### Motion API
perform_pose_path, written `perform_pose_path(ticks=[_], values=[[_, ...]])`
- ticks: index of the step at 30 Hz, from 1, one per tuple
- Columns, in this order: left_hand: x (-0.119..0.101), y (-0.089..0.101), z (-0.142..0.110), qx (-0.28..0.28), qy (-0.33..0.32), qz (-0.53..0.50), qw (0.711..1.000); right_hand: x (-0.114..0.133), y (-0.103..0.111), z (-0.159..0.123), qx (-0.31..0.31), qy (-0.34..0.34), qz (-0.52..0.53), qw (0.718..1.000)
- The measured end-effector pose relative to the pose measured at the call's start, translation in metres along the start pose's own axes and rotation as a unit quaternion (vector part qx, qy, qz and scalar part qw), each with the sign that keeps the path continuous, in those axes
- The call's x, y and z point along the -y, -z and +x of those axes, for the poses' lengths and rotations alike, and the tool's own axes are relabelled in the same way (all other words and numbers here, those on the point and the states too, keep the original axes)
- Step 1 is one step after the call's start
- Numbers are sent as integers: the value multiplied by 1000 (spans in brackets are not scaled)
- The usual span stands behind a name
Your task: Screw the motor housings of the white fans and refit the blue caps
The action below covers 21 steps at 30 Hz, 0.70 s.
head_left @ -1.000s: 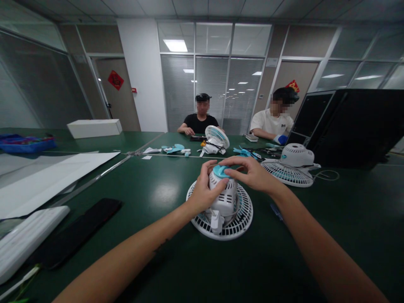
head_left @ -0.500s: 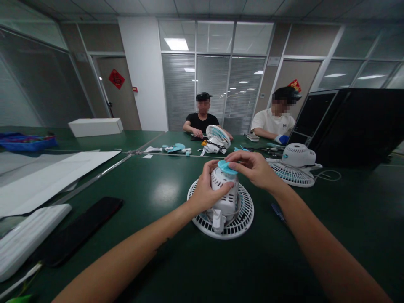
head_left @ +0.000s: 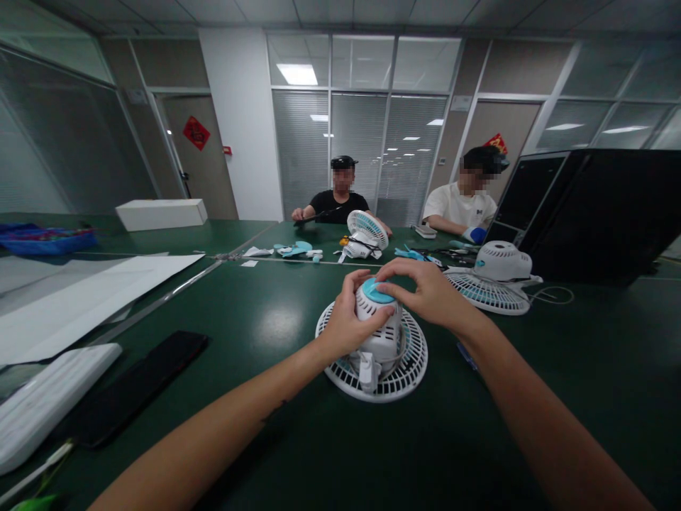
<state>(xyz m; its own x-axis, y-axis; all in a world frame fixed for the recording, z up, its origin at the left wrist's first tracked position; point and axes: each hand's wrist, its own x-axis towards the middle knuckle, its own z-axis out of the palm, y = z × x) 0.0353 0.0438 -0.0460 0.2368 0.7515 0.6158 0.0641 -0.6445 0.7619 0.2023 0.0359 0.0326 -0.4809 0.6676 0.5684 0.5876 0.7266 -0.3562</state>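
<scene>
A white fan (head_left: 379, 339) lies face down on the green table, its round grille (head_left: 409, 365) flat against the top and its motor housing pointing up. My left hand (head_left: 348, 319) is wrapped round the housing from the left. On top of the housing sits a round light-blue cap (head_left: 375, 291), level with the upper end. The thumb and fingers of my right hand (head_left: 418, 289) are closed on this cap. A white plug (head_left: 367, 372) rests at the near side of the housing.
Another face-down fan (head_left: 503, 266) is to the right, before a large black case (head_left: 596, 213). Across the table sit two people, a tilted fan (head_left: 364, 238) and light-blue parts (head_left: 295, 250). A phone (head_left: 143, 383) and a white power strip (head_left: 53, 397) are at left.
The light-blue cap has gone from tilted above the housing to seated on its top, my right hand moving down with it. Across the table, a person has lifted a dark flat object.
</scene>
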Motion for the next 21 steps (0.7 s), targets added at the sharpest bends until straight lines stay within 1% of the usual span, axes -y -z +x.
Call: perform_pose_path(ticks=[4, 7, 11, 15, 18, 21], values=[[-1, 1, 0, -3, 3, 13, 1000, 0, 2, 1, 12, 11, -26, 1000], [-4, 2, 1, 3, -12, 4, 1000, 2, 3, 0, 18, 14, -47, 999], [-9, 3, 2, 18, -43, 21, 999, 9, 1, -2, -1, -31, -120, 992], [-11, 3, 3, 18, -41, 27, 999, 18, -3, -1, -15, -77, -166, 983], [-11, 4, 3, 19, -38, 28, 999, 21, -5, 0, -32, -103, -172, 979], [-12, 5, 2, 14, -31, 44, 998, 20, -10, -1, -54, -120, -143, 981]])
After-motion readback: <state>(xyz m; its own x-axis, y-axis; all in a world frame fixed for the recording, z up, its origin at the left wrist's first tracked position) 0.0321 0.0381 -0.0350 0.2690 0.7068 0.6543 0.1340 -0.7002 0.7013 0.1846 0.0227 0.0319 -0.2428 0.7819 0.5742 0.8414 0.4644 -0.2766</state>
